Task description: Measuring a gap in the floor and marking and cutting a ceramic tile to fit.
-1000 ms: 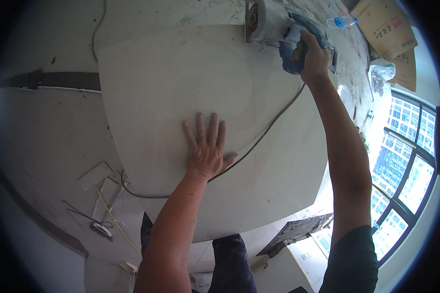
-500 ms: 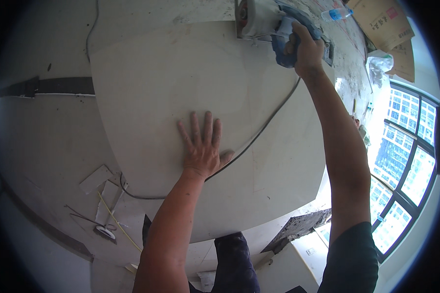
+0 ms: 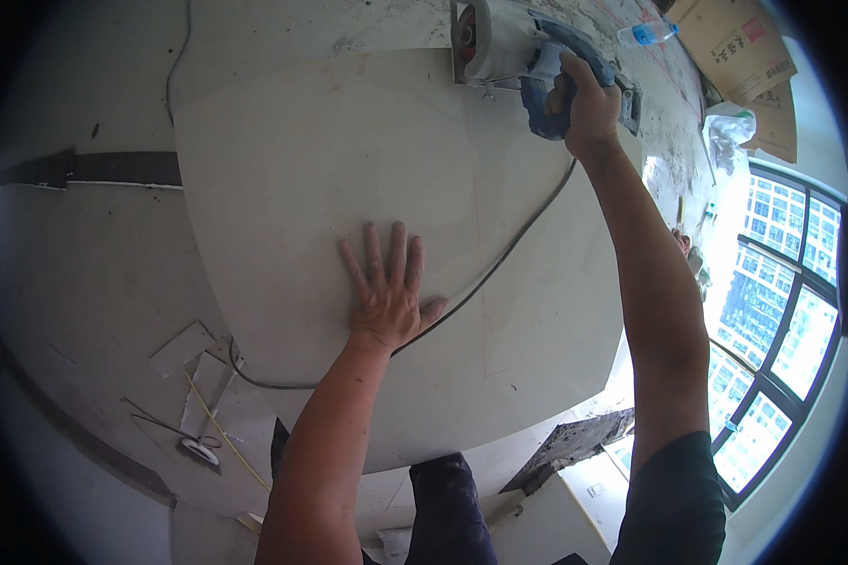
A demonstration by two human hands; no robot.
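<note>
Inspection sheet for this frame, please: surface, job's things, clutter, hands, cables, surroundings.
Surface: large pale slab lying flat on the dusty floor.
Job's things: blue handheld cutter at the slab's far edge.
Clutter: offcut pieces, cardboard, plastic bottle.
Hands: left hand flat on the slab, fingers spread; right hand gripping the cutter's handle.
Cables: power cord running across the slab, under the left hand.
Surroundings: window at right.

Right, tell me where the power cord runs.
In the head view the power cord trails from the saw in the right hand across the pale slab, passing beside the left hand.
</note>
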